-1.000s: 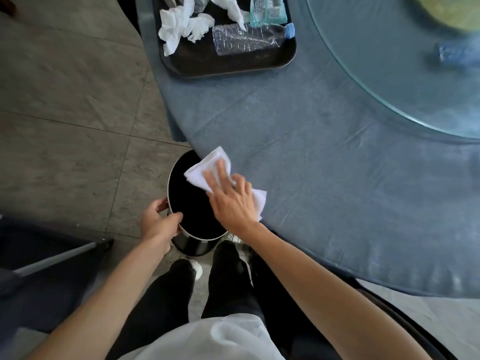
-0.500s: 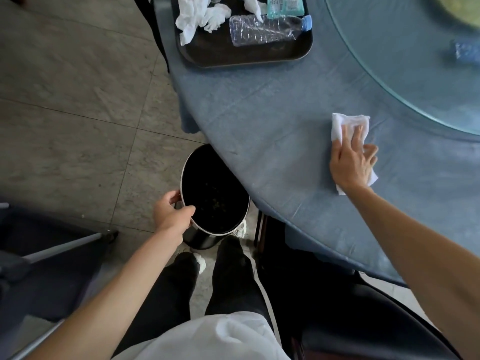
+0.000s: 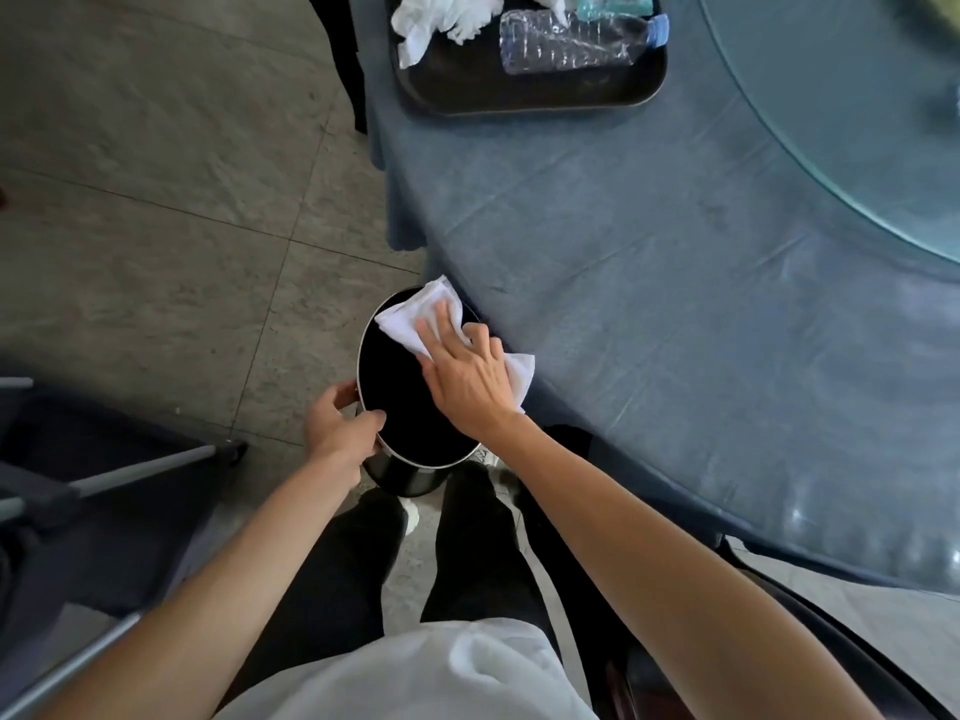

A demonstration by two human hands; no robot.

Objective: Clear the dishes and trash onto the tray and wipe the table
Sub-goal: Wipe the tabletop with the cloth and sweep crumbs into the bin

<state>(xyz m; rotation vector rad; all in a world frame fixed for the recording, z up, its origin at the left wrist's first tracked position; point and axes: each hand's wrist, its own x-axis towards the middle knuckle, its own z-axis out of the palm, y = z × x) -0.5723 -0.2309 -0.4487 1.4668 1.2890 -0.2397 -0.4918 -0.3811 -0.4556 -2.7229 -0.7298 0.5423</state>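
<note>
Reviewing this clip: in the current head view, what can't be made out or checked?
- Inside of the black bin: too dark to see any contents.
- Table edge under the white cloth: covered by the cloth and the right hand, so any crumbs there are hidden.
- Far part of the tray: cut off by the top edge.
- Items on the glass turntable: blurred and cut off at the top right.

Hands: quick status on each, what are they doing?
Left hand: closed on the rim of the black bin.
Right hand: flat, pressing the white cloth at the table edge.
</note>
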